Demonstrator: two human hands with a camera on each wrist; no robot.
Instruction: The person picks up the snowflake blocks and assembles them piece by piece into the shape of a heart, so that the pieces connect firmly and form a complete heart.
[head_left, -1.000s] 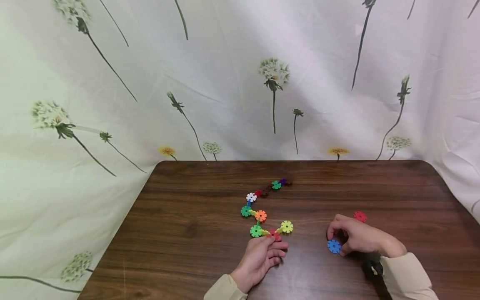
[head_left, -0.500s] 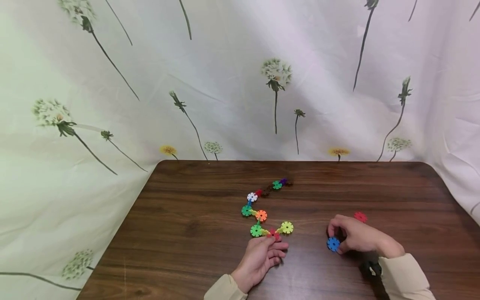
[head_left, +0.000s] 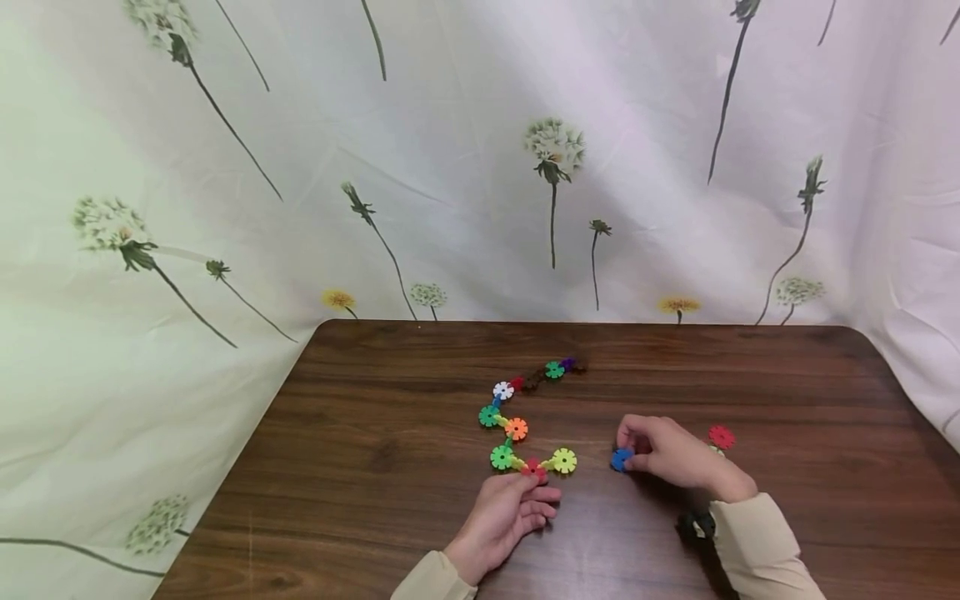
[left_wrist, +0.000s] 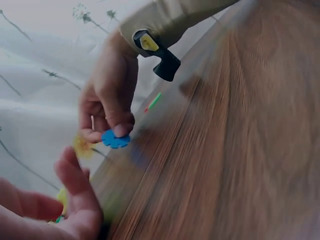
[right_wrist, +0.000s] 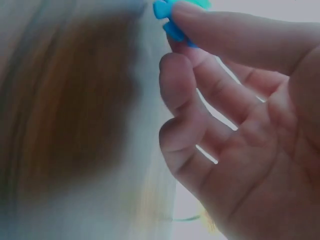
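In the head view a chain of interlocking slotted plastic discs (head_left: 516, 428) snakes across the table, ending in a yellow disc (head_left: 564, 460). My left hand (head_left: 506, 517) lies palm up at its near end, pinching a red disc (head_left: 533, 469) between thumb and forefinger; the other fingers are loosely extended. My right hand (head_left: 671, 454) pinches a loose blue disc (head_left: 621, 459) by its edge, a short way right of the yellow one. The left wrist view shows this blue disc (left_wrist: 116, 139) held between thumb and fingers. In the right wrist view, the thumb partly covers it.
Beyond my right hand lie a loose red disc (head_left: 722, 436) and a pale green disc (head_left: 717, 451), partly hidden by that hand. The brown wooden table (head_left: 360, 500) ends at a dandelion-print cloth (head_left: 465, 167). A black camera mount (head_left: 696, 526) sits at my right wrist.
My right hand has moved left with the blue disc, toward the chain, uncovering the pale green disc. My left hand has shifted slightly left, and the chain's near end with it.
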